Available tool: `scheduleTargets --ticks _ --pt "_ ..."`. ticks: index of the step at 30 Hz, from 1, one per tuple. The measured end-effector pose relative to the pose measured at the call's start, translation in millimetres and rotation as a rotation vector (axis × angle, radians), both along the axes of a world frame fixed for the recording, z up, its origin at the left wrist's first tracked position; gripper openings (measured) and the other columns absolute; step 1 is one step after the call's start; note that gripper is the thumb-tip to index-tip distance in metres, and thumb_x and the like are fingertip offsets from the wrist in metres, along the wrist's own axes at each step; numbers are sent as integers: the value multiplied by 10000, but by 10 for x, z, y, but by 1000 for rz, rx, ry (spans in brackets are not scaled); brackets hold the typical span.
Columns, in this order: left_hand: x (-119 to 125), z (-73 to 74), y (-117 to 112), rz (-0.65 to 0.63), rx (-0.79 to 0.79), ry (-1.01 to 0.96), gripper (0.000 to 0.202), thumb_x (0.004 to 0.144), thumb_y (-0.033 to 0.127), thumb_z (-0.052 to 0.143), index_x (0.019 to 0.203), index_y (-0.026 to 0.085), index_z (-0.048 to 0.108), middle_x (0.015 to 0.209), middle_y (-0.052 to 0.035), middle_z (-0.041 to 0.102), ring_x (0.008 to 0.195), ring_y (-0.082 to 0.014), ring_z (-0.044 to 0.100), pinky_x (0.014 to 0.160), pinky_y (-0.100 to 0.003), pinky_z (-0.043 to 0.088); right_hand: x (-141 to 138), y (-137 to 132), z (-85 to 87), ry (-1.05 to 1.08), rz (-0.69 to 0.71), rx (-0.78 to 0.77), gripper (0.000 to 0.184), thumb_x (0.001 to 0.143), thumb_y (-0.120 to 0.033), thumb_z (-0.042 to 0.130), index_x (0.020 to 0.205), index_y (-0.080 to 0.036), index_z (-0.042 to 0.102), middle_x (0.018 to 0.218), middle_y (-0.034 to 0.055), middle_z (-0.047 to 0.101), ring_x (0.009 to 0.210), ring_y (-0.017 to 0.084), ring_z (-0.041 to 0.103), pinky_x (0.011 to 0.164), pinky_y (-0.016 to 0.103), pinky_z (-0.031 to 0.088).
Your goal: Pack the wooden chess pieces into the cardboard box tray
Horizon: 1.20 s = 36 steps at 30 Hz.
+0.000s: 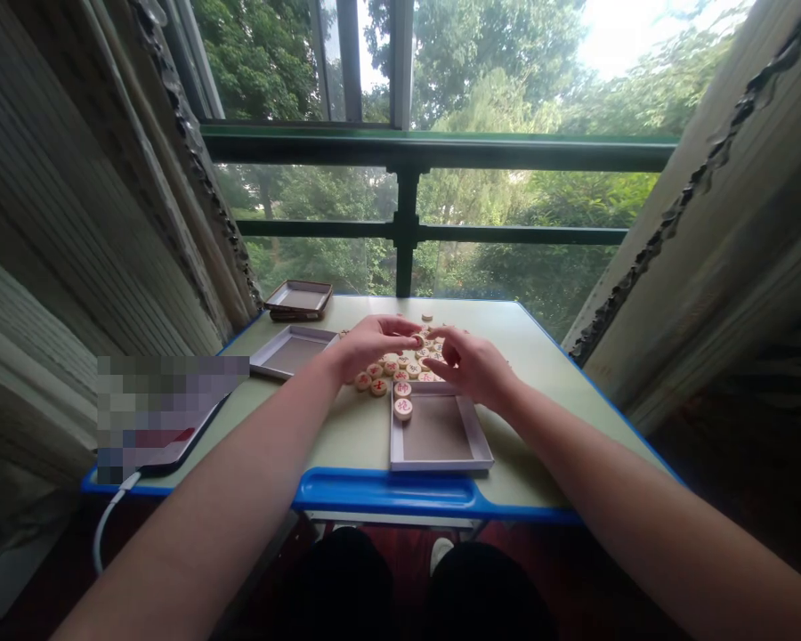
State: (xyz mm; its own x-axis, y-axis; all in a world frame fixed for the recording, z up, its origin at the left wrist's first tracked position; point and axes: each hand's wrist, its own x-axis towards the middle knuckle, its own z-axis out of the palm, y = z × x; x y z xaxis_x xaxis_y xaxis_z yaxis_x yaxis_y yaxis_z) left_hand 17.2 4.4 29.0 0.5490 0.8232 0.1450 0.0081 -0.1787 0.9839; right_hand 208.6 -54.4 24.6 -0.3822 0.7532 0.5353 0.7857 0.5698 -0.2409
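Note:
A heap of round wooden game pieces [400, 361] with red markings lies in the middle of a pale green table [360, 427]. My left hand [372, 345] rests over the heap, fingertips pinched on a piece at its right end. My right hand [471, 363] hovers over the right side of the heap, fingers curled and apart; I cannot see anything in them. A shallow grey-rimmed tray [440, 461] sits just in front of the hands, with two pieces [402, 401] in its far left corner.
A second shallow tray [291, 352] lies at the left, and two stacked brown trays [298, 300] sit at the far left corner. A tablet with a white cable [110, 516] lies at the near left edge. Railing and curtains enclose the table.

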Motion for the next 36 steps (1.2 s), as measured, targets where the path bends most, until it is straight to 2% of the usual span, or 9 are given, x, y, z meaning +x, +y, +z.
scheduleTargets --ticks 10,13,16,20,25,28,31,33,36 --pt "12 31 -39 -96 -60 -5 394 587 311 767 917 109 699 886 -107 690 800 -178 621 783 -337 469 16 1 -8 19 24 21 282 823 -393 526 1003 -194 613 567 -28 544 503 92 444 552 210 338" --pt "-6 9 -1 -39 -89 -34 358 640 363 721 878 98 696 861 -114 685 746 -161 617 734 -319 479 13 4 -3 15 24 4 263 815 -390 536 964 -194 629 552 -30 539 500 89 438 559 211 341" --pt "-22 -13 54 92 -14 -2 291 661 344 689 830 107 688 805 -90 678 634 -111 572 616 -261 457 7 -31 57 17 45 -36 236 799 -368 555 919 -183 639 536 -40 511 491 79 413 550 207 331" --pt "-21 -25 108 290 80 92 239 658 313 649 769 103 674 689 -57 654 522 -69 467 516 -222 391 8 -156 220 -30 150 -219 214 765 -350 587 868 -174 651 524 -54 466 476 65 376 516 197 302" --pt "-12 -18 107 302 140 146 276 649 344 626 778 103 666 700 -54 653 540 -81 475 538 -228 390 -7 -321 368 -214 263 -531 210 703 -341 655 842 -187 683 561 -45 512 476 58 407 478 191 272" --pt "-37 -23 84 318 289 310 267 683 367 575 727 120 666 662 -45 645 537 -96 478 527 -233 366 -53 -356 346 -269 252 -539 233 686 -374 675 848 -208 694 582 -36 544 478 62 422 470 191 260" --pt "-73 -40 65 392 624 617 288 725 373 508 625 148 656 605 -43 627 553 -123 483 534 -251 334 -92 -343 286 -311 202 -487 214 679 -378 676 827 -225 696 593 -32 567 472 64 417 465 196 242" --pt "-89 -51 62 424 785 759 308 750 367 472 619 162 661 605 -48 632 566 -134 491 544 -260 320 -101 -327 260 -325 181 -478 201 674 -370 674 812 -226 696 597 -29 579 464 64 414 462 198 232" --pt "-97 -54 67 456 838 830 322 774 366 442 670 173 678 620 -51 650 567 -140 504 537 -261 305 -95 -320 252 -311 188 -489 194 681 -364 662 808 -221 699 602 -25 590 463 65 417 461 198 235"
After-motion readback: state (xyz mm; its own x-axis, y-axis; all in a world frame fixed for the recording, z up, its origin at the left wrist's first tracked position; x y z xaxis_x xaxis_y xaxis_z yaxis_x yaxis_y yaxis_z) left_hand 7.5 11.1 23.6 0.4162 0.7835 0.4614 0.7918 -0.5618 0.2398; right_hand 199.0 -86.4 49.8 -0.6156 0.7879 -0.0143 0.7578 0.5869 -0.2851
